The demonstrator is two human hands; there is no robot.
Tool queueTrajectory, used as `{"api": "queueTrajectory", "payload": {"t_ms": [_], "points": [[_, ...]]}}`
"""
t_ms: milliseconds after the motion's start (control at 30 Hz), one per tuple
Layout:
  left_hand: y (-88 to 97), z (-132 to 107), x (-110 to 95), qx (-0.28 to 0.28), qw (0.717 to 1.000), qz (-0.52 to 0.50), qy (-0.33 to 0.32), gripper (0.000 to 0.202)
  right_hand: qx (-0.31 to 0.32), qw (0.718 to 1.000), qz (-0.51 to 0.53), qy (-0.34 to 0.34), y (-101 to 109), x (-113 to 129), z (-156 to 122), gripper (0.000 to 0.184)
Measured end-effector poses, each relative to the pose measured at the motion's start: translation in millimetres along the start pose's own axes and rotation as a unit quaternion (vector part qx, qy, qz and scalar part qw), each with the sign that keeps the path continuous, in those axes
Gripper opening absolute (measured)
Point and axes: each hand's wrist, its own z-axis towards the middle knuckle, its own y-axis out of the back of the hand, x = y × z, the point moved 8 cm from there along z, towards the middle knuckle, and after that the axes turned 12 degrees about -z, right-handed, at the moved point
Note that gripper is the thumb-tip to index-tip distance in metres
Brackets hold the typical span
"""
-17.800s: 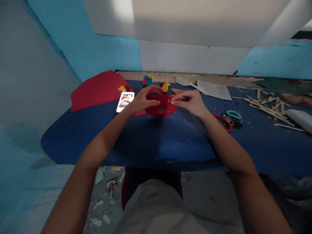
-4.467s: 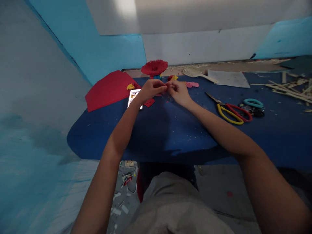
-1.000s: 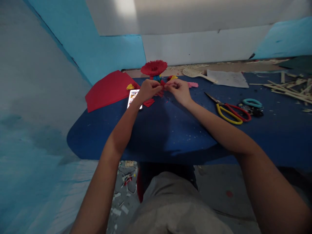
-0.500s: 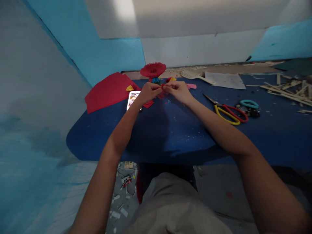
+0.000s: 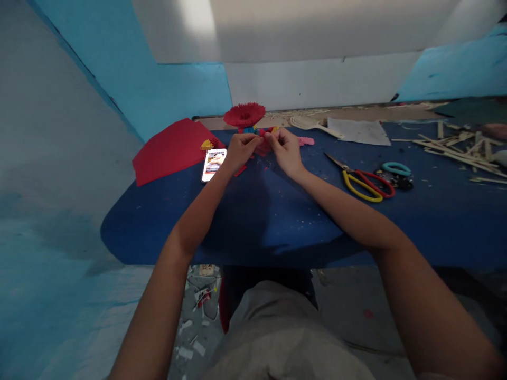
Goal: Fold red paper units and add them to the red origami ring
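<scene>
A small red piece [image 5: 262, 133] is pinched between the fingertips of the left hand [image 5: 240, 150] and the right hand [image 5: 287, 152], above the far part of the blue counter [image 5: 301, 237] and in front of a fringed red flower [image 5: 244, 114]. Both forearms are extended forward and angled inward, with the fingers bent.

At ten o'clock, a grey side wall [image 5: 43, 121] runs down into washes of turquoise paint by eight. The turquoise back wall [image 5: 190, 87] shows at eleven and two, with a large off-white board [image 5: 293, 29] at twelve, catching a bright patch of light [image 5: 198, 16]. A blue tabletop [image 5: 158, 221] rounds off at nine; white scraps [image 5: 185, 352] litter the grey floor [image 5: 340, 311] at seven.
</scene>
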Motion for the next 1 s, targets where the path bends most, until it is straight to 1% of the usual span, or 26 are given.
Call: {"api": "queueTrajectory", "payload": {"t_ms": [100,233,267,333,400,500,533,600,700,767,900,1000], "points": [[-0.1,-0.7,-1.1,-0.006,1.0,0.006,-0.022,0.021,-0.009,1.0,-0.028,-0.002,0.6,2.1,-2.8,0.055],[-3.3,-4.2,-4.8,-0.014,0.999,0.03,-0.043,0.021,-0.002,0.996,-0.086,0.017,0.0,8.6,-4.4,0.044],[-4.0,-5.3,-5.7,-0.021,0.998,0.035,-0.046,0.022,-0.002,0.996,-0.091,0.019,-0.2,8.9,-3.9,0.044],[-4.2,-7.0,-7.3,-0.042,0.997,0.045,-0.056,0.022,-0.002,0.996,-0.084,0.015,-1.4,7.3,-1.7,0.049],[-4.6,-7.9,-8.3,-0.052,0.995,0.052,-0.069,0.022,0.027,0.999,-0.026,-0.002,-7.0,2.1,1.3,0.059],[-6.7,-7.3,-9.6,-0.03,0.994,0.048,-0.097,0.021,0.108,0.989,0.093,-0.047,-18.1,-4.9,3.3,0.068],[-7.1,-6.9,-9.8,-0.021,0.993,0.046,-0.103,0.021,0.126,0.984,0.115,-0.055,-19.2,-4.9,3.4,0.068],[-6.0,-5.8,-9.5,-0.016,0.994,0.045,-0.102,0.021,0.141,0.981,0.123,-0.048,-16.6,-1.1,3.6,0.065],[-4.1,-3.6,-8.3,-0.014,0.996,0.033,-0.082,0.021,0.14,0.982,0.125,-0.028,-10.7,5.6,3.7,0.06],[-4.5,-2.2,-7.9,0.0,0.997,0.015,-0.076,0.023,0.137,0.981,0.133,-0.031,-8.6,5.3,3.8,0.056],[-4.3,-0.1,-6.7,0.043,0.995,0.013,-0.088,0.023,0.137,0.979,0.145,-0.037,-7.2,-1.1,6.1,0.047],[-3.1,-0.2,-7.1,0.061,0.993,0.034,-0.1,0.025,0.117,0.984,0.129,-0.025,-2.9,-4.4,10.1,0.04]]}}
